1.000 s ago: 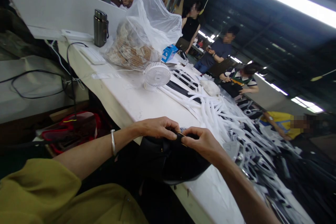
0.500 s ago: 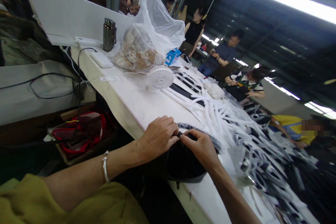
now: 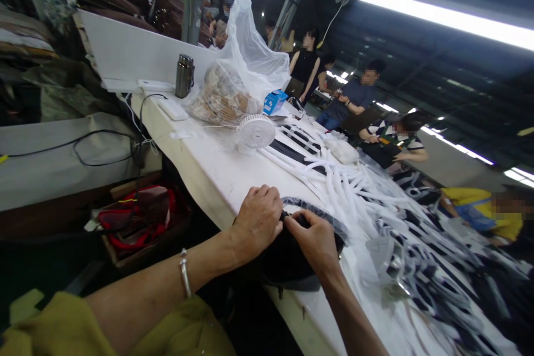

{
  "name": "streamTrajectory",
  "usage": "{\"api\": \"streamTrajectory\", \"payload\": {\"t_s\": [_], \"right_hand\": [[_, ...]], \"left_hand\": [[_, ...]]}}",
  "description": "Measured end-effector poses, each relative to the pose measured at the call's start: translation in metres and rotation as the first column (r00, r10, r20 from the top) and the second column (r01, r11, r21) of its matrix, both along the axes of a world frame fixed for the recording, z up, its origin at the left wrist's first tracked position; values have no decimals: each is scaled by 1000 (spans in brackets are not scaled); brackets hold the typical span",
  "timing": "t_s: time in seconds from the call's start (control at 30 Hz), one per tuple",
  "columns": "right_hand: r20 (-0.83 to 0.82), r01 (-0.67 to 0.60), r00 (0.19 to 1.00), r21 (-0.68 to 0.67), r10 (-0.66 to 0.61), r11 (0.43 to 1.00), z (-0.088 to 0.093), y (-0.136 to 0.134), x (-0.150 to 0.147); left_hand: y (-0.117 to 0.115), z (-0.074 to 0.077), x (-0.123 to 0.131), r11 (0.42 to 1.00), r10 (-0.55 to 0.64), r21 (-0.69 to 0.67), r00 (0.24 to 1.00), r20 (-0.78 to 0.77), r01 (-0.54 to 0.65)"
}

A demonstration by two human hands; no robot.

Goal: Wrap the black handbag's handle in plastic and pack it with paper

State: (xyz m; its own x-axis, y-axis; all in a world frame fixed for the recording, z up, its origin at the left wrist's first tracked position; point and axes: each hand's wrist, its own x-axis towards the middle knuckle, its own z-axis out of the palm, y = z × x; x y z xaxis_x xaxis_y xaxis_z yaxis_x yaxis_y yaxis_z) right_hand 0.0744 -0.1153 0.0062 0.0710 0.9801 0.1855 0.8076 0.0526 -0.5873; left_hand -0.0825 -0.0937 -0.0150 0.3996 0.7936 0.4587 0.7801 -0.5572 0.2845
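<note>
Head view: the black item [image 3: 287, 264] is at six o'clock, across the near edge of the surface [image 3: 217, 161]; whether it rests there or hangs from my hands, I cannot tell. I judge the work to be partway: both hands are engaged at one small dark part of its upper rim, so this step appears unfinished. How much is done elsewhere, or left, cannot be established.

Fingers: my left hand [image 3: 261, 219] is bent narrow onto that part, tips partly hidden. My right hand [image 3: 315, 236] pinches it, thumb against forefinger.

Condition: dark, deep in shadow, apparently soft; seams unreadable. A film-wrapped strip [image 3: 325, 212] curves beyond my right fingers at one o'clock. The white fan [image 3: 256, 130] stands apart, at eleven.
</note>
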Motion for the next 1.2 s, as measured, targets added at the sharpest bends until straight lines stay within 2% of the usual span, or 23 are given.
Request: {"api": "streamTrajectory", "payload": {"t_s": [0.1,0.17,0.23,0.3,0.4,0.53,0.6,0.7,0.93,1.2], "right_hand": [[-34,87,996,59,-85,995,9,2,6],[-58,174,984,113,-168,978,17,6,15],[-75,255,967,176,-245,951,22,13,24],[-78,307,952,224,-297,925,21,21,32],[-30,309,950,241,-312,920,9,32,33],[44,215,972,239,-231,947,-8,38,22],[58,178,979,226,-195,958,-10,39,19],[96,138,983,188,-158,972,-9,41,21],[179,97,975,177,-129,979,-22,50,33],[389,37,915,180,-105,983,-34,47,27]], "left_hand": [[12,18,12,999,-24,38,999,22,23],[24,35,23,991,-58,121,998,14,56],[35,50,37,970,-103,218,994,-44,110],[45,58,48,951,-139,259,982,-128,168],[56,48,57,964,-160,175,965,-209,198],[63,16,53,984,-139,77,968,-210,158],[64,3,47,984,-149,69,968,-203,166],[68,-8,43,972,-199,84,961,-193,218],[90,-12,47,939,-307,104,936,-172,327],[91,-10,49,916,-374,63,901,-219,396]]}}
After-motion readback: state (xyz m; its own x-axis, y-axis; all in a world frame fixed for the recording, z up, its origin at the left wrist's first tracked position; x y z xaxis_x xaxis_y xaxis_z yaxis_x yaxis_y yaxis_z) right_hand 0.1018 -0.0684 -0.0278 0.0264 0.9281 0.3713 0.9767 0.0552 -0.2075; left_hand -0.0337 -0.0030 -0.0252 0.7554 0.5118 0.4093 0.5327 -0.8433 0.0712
